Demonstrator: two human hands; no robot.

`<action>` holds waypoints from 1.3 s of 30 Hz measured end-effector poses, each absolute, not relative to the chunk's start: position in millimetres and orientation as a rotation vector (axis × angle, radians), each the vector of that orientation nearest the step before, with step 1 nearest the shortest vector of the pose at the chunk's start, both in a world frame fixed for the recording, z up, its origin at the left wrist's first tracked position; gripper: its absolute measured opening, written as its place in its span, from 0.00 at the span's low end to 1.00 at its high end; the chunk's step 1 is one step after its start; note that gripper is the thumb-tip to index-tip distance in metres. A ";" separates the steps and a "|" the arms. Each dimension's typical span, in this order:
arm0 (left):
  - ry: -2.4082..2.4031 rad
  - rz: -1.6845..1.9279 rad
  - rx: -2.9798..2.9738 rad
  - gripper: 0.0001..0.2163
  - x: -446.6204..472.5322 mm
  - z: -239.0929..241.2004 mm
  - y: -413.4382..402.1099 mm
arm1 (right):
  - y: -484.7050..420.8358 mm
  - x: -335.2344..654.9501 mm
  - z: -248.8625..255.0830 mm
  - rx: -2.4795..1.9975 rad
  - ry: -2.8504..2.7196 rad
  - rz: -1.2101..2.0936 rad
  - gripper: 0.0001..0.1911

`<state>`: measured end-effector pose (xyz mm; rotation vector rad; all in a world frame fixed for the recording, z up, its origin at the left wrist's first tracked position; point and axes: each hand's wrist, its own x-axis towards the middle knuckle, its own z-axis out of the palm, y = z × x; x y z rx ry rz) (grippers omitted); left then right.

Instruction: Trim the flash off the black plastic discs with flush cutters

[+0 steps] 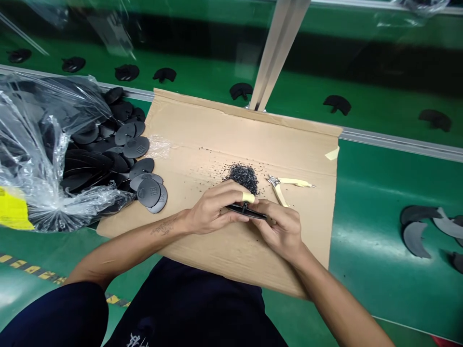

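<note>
Between my two hands a thin black plastic piece [249,212] is held nearly edge-on over a sheet of cardboard [202,130]. My left hand [213,207] grips its left end, with yellow tape around one finger. At the other end, my right hand [280,224] has its fingers closed on the same piece. Just beyond the fingers lies a heap of small black plastic bits [243,176], with more bits scattered around it. To the right of the heap, side cutters [280,183] with pale yellow handles rest on the cardboard, their handles spread.
At left, a clear plastic bag [54,144] spills black round discs [136,147] onto the cardboard's edge. Curved black pieces [415,238] lie on the green surface at right. Several more black parts [337,103] sit in a row behind a metal rail and an upright post [277,53].
</note>
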<state>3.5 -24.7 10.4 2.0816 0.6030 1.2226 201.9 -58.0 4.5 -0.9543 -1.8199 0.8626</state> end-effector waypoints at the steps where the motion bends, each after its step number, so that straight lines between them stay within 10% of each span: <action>1: 0.596 1.232 2.082 0.12 3.7 10.5 -24.8 | -58.2 201.6 3.9 -0.953 -1.825 0.857 0.04; 33: 0.743 1.219 2.211 0.12 -4.0 5.6 -26.2 | -49.2 210.8 15.7 -0.939 -1.813 0.798 0.13; 39: 0.630 1.029 1.807 0.33 -7.3 16.1 -24.8 | -45.2 214.9 15.9 -0.842 -1.900 0.628 0.11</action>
